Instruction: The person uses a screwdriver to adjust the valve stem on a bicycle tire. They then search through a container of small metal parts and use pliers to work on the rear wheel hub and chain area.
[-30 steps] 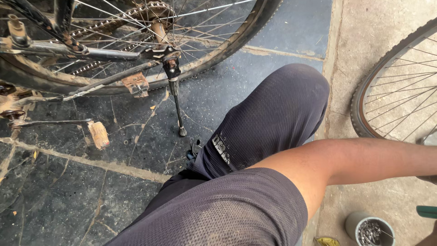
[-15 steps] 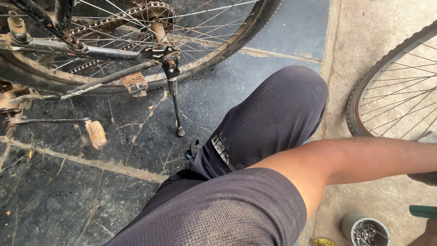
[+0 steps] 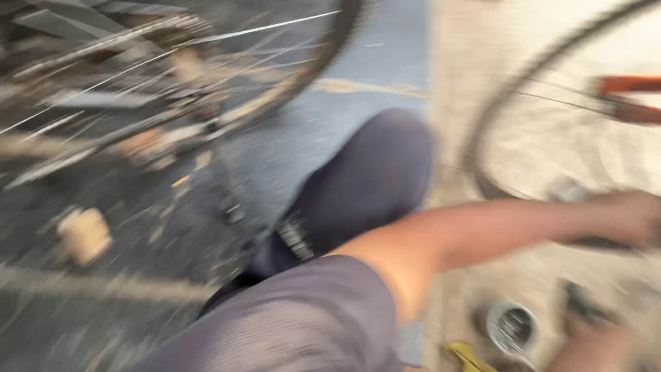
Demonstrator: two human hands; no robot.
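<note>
Head view, heavily blurred, looks down on a dark stone floor (image 3: 82,324) at left and a paler concrete strip (image 3: 475,55) at right. Largest in sight is a bicycle rear wheel (image 3: 303,76) with its spokes and frame tubes, filling the upper left. A second bicycle wheel (image 3: 509,110) stands on the concrete at upper right, with an orange frame part (image 3: 626,86) just beside its rim. The person's knee in dark trousers (image 3: 372,186) rises in the middle, and a grey mesh sleeve (image 3: 289,324) covers the lower centre. From it the left forearm stretches across to the right, where the left hand (image 3: 630,217) sits at the lower rim of the second wheel, touching something dark; the blur hides whether its fingers are closed on it. At the bottom right edge only a smear of the right hand (image 3: 585,344) shows, so its grip cannot be told. Just beside it stands a small round tin (image 3: 511,327) of tiny metal parts, with a yellow object (image 3: 468,355) near it. A pale block (image 3: 84,234) lies on the dark floor at left.
</note>
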